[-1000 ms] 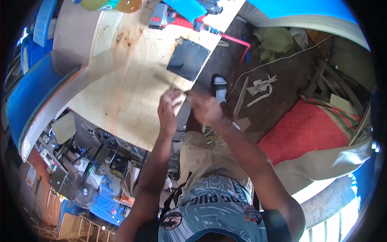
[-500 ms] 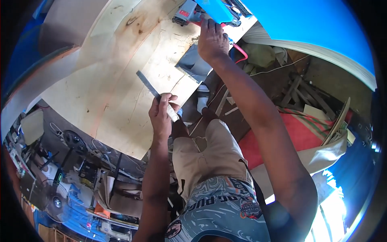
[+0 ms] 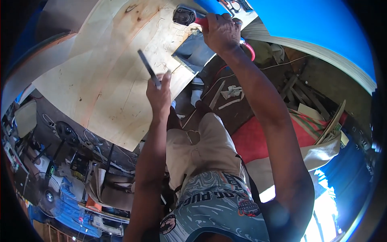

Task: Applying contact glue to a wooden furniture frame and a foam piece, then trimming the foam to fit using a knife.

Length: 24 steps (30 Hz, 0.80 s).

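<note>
In the head view my left hand is closed on a thin, dark, finely ridged strip, held at a slant over the pale plywood bench top. My right hand grips the red handle of a pneumatic nail or staple gun near the top of the bench; its grey-and-black end faces up toward the camera, and a red hose runs from the handle end. A black square pad lies at the bench's right edge, below the gun.
A blue sheet fills the upper right. Wood offcuts and red fabric lie on the right. A cluttered area with a fan is at lower left. My feet stand beside the bench edge.
A second ago both hands were together at the strip. My right hand moved up to the gun, which has since tilted. My left hand has shifted slightly up and left with the strip.
</note>
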### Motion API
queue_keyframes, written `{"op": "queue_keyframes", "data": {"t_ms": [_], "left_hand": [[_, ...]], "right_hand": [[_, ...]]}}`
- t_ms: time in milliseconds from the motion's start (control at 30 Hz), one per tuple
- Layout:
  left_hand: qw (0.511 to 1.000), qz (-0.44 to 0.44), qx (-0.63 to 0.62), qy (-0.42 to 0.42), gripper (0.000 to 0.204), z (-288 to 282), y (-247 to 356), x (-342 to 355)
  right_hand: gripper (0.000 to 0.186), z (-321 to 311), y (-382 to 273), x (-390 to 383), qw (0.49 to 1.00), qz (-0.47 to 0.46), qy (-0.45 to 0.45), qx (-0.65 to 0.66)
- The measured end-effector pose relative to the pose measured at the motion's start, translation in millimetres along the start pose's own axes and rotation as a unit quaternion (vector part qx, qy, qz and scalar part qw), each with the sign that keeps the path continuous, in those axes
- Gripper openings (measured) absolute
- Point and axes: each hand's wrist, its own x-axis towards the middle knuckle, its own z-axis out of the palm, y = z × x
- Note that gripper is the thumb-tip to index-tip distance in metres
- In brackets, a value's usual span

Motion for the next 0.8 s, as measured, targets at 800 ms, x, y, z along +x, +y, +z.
{"op": "queue_keyframes", "data": {"t_ms": [800], "left_hand": [[0.922, 0.132, 0.364, 0.033, 0.085, 50.2, 17.3, 43.8]], "right_hand": [[0.044, -40.0, 31.3, -203.0, 0.829, 0.203, -0.216, 0.475]]}}
